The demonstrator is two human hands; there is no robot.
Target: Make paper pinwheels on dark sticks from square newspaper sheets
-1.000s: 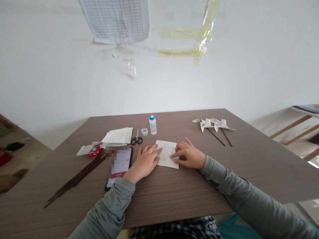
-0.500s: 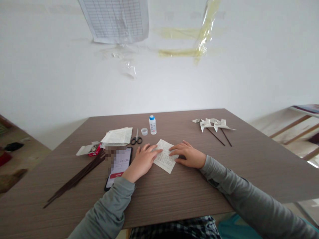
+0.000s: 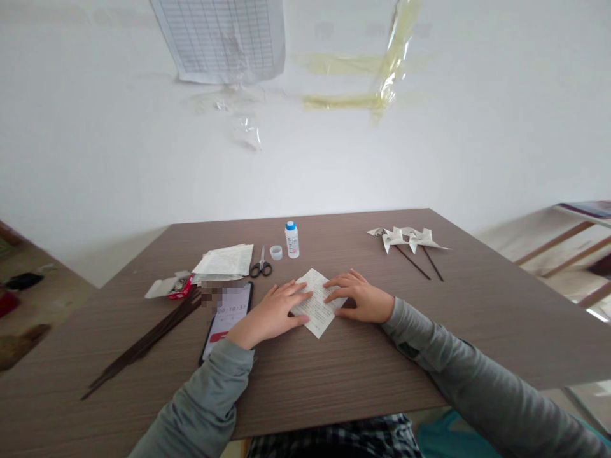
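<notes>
- Turned around on the table (image 3: 382, 375) in the last second: the square sheet of paper (image 3: 319, 308), seen edge-on to the near side before, is now set as a diamond, one corner aimed near, one far.
- Shifted with it, the left hand (image 3: 274, 312) is laid over the sheet's left corner, fingers spread, thumb now stretched along the near-left edge.
- Over on the right corner, the right hand (image 3: 365, 299) is rested with fingers apart; nothing is seen to be pinched by either hand, and how hard the sheet is pressed cannot be told.
- Progress so far: two paper pinwheels (image 3: 394, 239) are already mounted on dark sticks, laid at far right. No fold or cut can be made out in the sheet, so its shaping looks barely begun, if at all.
- Still unused, by the look of it: a paper pile (image 3: 223, 261) and a stick bundle (image 3: 143, 350) at left, with scissors (image 3: 262, 261) and a blue-capped bottle (image 3: 293, 242) kept within reach beyond the sheet.
</notes>
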